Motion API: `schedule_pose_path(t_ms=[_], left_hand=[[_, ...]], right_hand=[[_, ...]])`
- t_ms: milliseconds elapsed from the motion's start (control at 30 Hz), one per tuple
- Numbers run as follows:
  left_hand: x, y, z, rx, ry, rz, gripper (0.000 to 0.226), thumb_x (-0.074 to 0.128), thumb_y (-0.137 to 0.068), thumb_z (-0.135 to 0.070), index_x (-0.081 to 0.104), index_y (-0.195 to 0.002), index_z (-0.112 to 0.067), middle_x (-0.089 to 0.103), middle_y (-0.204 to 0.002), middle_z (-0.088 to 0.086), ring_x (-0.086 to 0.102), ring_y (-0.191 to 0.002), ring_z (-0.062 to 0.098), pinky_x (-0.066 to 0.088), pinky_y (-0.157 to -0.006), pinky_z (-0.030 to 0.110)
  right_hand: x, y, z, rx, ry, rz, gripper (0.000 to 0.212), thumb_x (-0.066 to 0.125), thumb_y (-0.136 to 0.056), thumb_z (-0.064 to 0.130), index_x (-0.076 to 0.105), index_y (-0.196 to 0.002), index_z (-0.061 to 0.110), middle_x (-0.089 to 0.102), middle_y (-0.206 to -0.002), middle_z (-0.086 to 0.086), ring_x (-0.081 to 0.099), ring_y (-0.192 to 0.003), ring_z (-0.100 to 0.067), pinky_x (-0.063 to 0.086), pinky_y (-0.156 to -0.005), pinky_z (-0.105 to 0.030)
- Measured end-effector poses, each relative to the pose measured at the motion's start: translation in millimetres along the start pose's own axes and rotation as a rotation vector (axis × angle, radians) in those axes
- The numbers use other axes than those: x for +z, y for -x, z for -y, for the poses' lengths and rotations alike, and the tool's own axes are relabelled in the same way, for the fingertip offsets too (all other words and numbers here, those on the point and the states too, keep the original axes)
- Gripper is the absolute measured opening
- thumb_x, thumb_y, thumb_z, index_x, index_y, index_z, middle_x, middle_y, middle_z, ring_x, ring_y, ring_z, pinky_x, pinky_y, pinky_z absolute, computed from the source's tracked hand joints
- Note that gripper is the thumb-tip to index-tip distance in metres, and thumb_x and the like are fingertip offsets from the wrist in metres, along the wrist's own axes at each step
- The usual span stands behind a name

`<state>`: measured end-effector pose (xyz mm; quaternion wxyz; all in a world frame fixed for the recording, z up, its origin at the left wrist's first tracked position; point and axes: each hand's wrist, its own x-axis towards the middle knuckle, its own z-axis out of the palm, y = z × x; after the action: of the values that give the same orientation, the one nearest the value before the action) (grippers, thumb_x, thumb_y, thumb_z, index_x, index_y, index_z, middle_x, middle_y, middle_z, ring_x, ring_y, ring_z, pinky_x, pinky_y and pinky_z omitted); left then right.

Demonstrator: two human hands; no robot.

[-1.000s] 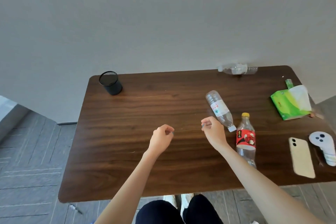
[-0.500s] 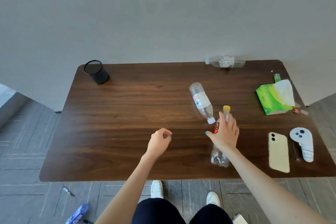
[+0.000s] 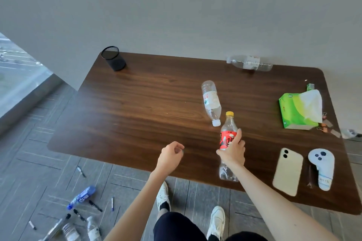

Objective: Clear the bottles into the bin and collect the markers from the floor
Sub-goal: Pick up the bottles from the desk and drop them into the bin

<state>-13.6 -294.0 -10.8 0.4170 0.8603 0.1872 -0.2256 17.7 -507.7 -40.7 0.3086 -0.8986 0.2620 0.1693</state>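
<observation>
Now the right hand (image 3: 233, 152) wraps the red-label bottle (image 3: 227, 139) on the table (image 3: 137, 103), left hand (image 3: 170, 155) loosely curled, holding nothing.

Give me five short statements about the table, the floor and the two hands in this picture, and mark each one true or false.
1. The right hand has its grip on the red-labelled bottle. True.
2. The left hand holds a marker. False: it is loosely curled and holds nothing.
3. The black mesh pen cup lies on its side. False: it stands upright at the far left corner of the table.
4. The markers lie on the floor, left of the feet. True.
5. The phone lies on the green tissue pack. False: it lies on the table beside the white controller.
</observation>
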Motion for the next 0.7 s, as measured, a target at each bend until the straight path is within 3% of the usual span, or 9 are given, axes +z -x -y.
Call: schedule_pose_path(t_ms=[300,500,700], left_hand=[[25,-3,-48,0.094,-0.053,-0.043,0.023,0.056,-0.089,-0.016,0.063,-0.111,-0.022,0.064,-0.102,-0.005,0.06,-0.104,0.016,0.051,-0.087,0.033],[45,-43,-123,0.209,-0.095,-0.132,0.039,0.055,-0.087,-0.014,0.05,-0.125,-0.023,0.049,-0.122,0.001,0.058,-0.105,0.022,0.049,-0.088,0.038],[69,-91,-170,0.093,-0.221,-0.173,0.068,0.06,-0.086,-0.023,0.025,-0.144,-0.028,0.025,-0.143,0.011,0.029,-0.129,0.034,0.038,-0.101,0.048]], right_hand=[[-49,-15,-13,-0.172,-0.042,-0.051,0.112,0.082,-0.072,0.022,0.003,-0.151,0.028,0.036,-0.141,-0.011,0.045,-0.127,-0.03,0.049,-0.093,-0.047],[-79,-38,-25,-0.185,-0.04,-0.054,0.115,0.082,-0.07,0.019,0.002,-0.151,0.031,0.038,-0.139,-0.011,0.045,-0.126,-0.031,0.048,-0.093,-0.049],[-88,-58,-27,-0.234,-0.038,-0.056,0.113,0.082,-0.072,0.021,0.003,-0.152,0.03,0.039,-0.139,-0.008,0.046,-0.125,-0.026,0.05,-0.092,-0.045]])
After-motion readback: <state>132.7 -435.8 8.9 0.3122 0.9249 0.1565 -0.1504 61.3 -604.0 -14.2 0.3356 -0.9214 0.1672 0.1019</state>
